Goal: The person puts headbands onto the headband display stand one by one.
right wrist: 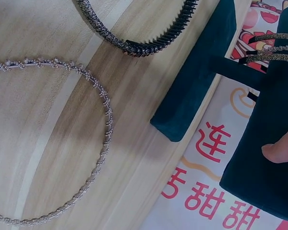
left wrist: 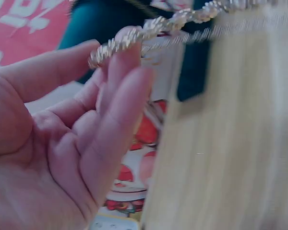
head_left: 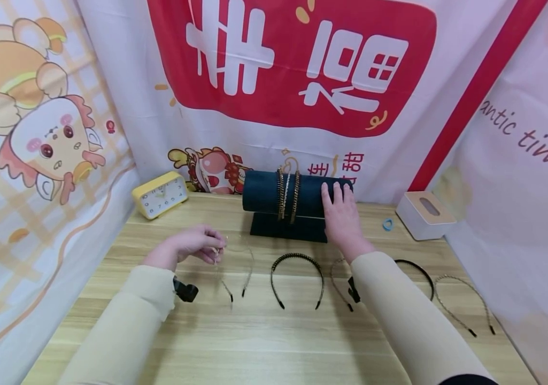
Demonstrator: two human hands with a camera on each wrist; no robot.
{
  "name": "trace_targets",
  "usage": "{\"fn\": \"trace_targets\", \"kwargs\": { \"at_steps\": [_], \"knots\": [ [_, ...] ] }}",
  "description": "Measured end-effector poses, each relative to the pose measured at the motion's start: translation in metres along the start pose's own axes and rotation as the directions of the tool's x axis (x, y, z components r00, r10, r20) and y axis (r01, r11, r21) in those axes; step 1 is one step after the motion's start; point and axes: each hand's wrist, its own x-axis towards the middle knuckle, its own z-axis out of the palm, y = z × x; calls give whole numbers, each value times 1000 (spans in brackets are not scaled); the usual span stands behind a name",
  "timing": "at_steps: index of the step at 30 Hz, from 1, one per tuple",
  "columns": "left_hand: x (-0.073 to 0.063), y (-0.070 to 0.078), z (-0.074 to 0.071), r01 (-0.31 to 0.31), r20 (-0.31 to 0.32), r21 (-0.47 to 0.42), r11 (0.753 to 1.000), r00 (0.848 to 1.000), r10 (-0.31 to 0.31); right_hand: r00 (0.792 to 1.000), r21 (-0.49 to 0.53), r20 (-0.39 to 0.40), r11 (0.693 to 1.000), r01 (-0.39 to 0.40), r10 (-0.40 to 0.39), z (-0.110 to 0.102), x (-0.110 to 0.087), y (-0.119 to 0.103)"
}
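Observation:
My left hand (head_left: 197, 243) pinches a thin beaded headband (left wrist: 156, 28) near its middle between thumb and fingertips. Its two dark-tipped ends hang down toward the table. Ahead and to the right stands a dark green velvet display stand (head_left: 261, 195) with a horizontal roll. Three headbands (head_left: 280, 200) hang round the roll: two dark gold ones with a slim silvery one between them. On the right end of that roll rests my right hand (head_left: 343, 216), fingers laid straight over it. In the right wrist view its thumb (right wrist: 281, 148) touches the roll; the other fingers are hidden there.
Several more headbands lie on the table: a dark ridged one (head_left: 298, 256) in the middle, a beaded one (right wrist: 108, 120) by my right forearm, a black one (head_left: 423, 271) and another beaded one (head_left: 468, 283). A yellow clock (head_left: 160, 195), a blue ring (head_left: 387, 224) and a tissue box (head_left: 425, 214) stand around.

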Motion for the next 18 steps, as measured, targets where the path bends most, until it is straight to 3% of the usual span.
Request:
{"fn": "trace_targets", "kwargs": {
  "at_steps": [4,7,15,18],
  "knots": [
    [-6,10,-10,-95,-60,-153,984,994,87,1000,-8,4,1000,-4,4,-1,0,-1],
    [-8,13,-14,-137,-104,-234,963,988,115,1000,-8,5,1000,-4,4,-1,0,0],
    [-3,10,-10,-152,-123,-402,903,986,111,1000,-1,-2,1000,-1,1,1,0,0],
    [0,8,-8,-150,-127,-422,894,986,105,1000,-4,-12,1000,2,-2,1,0,0]
  ]
}}
